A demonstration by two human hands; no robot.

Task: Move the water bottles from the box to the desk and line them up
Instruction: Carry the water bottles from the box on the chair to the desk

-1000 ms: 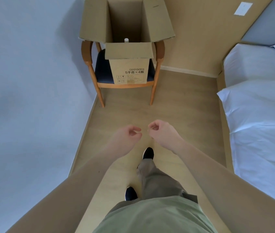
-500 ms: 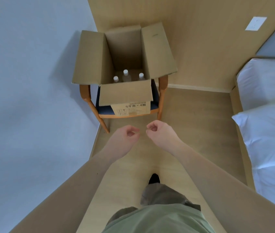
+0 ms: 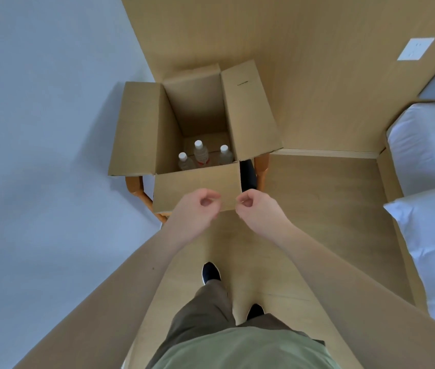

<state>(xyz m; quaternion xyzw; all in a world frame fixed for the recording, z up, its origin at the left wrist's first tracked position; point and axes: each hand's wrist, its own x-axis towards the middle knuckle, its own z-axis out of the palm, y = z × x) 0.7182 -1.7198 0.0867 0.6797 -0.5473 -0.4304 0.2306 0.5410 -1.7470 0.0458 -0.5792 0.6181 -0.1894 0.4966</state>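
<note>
A person in olive trousers and dark shoes stands on a pale wood floor facing an open cardboard box [image 3: 197, 193] that sits on a wooden chair [image 3: 261, 166] in the corner where a white wall meets a wood-panelled one. All four flaps of the box are folded outward, and three clear water bottles [image 3: 200, 153] with white caps stand upright together on its bottom, near the front wall, one of them wearing a red label. Both bare arms are stretched forward over the near flap: the left hand [image 3: 197, 211] and the right hand [image 3: 257, 210] hang side by side, just apart, each with fingers curled in toward the palm and nothing held. A bed with white linen [image 3: 429, 209] lines the right side of the room, and a white wall plate [image 3: 415, 48] is set in the panelling above.
</note>
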